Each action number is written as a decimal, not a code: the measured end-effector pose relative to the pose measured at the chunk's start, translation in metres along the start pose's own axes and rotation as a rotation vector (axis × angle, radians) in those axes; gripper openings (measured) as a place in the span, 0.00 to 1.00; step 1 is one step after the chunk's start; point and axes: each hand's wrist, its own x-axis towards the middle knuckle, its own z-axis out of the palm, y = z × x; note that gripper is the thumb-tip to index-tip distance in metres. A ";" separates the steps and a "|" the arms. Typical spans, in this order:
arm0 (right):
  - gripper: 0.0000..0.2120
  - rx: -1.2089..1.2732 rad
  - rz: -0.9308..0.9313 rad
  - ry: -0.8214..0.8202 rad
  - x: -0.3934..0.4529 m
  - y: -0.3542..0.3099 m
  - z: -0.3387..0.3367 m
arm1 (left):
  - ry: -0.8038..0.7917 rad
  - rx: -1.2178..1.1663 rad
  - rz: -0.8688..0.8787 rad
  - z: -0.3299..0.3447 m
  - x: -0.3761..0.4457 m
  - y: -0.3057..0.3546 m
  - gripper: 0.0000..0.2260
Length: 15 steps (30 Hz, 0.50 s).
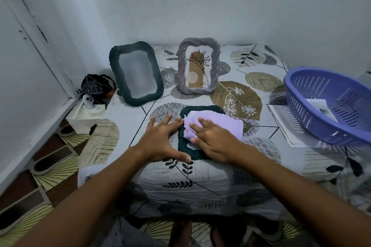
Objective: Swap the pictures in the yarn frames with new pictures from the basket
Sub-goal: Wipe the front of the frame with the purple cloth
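Note:
A dark green yarn frame point(197, 155) lies flat on the patterned bed sheet near me. A lilac cloth point(224, 126) covers most of its opening. My right hand point(213, 140) presses flat on that cloth with straight fingers. My left hand point(162, 138) rests spread on the sheet, its fingers touching the frame's left edge. Farther back, another dark green yarn frame point(120, 78) leans against the wall with a blank grey pane. A grey yarn frame point(181, 70) stands beside it, showing a tan plant picture point(197, 70). The purple basket point(313, 118) at the right holds a sheet of paper point(319, 107).
Some paper sheets point(283, 124) lie under the basket. A dark patterned bag point(94, 86) and a small white toy point(89, 101) sit in the left corner by the wall. The patterned floor point(50, 162) shows at lower left beyond the mattress edge.

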 end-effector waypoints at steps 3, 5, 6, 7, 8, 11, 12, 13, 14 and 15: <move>0.37 0.071 -0.048 -0.025 -0.011 -0.002 0.001 | 0.011 -0.013 0.012 0.001 0.002 -0.002 0.64; 0.35 0.111 -0.097 -0.035 -0.021 0.002 0.002 | 0.019 -0.015 0.016 0.004 0.003 -0.006 0.63; 0.30 0.124 -0.117 -0.035 -0.026 0.005 0.001 | 0.024 -0.015 0.017 0.005 0.004 -0.007 0.63; 0.27 0.128 -0.129 -0.031 -0.030 0.008 0.001 | 0.026 -0.011 0.021 0.006 0.005 -0.009 0.62; 0.27 0.117 -0.135 -0.023 -0.033 0.011 0.000 | 0.029 -0.006 0.027 0.007 0.006 -0.010 0.62; 0.35 0.028 -0.125 -0.004 -0.031 0.008 0.000 | 0.033 0.000 0.033 0.008 0.006 -0.011 0.62; 0.36 0.009 -0.115 -0.004 -0.028 0.004 0.001 | 0.032 0.004 0.034 0.008 0.006 -0.011 0.62; 0.35 0.012 -0.099 -0.009 -0.025 -0.001 0.003 | 0.034 0.006 0.035 0.008 0.006 -0.011 0.62; 0.35 0.034 -0.082 -0.018 -0.023 -0.004 0.004 | 0.035 0.008 0.033 0.009 0.006 -0.010 0.62; 0.35 0.060 -0.071 -0.028 -0.022 -0.006 0.005 | 0.034 0.010 0.032 0.008 0.007 -0.010 0.61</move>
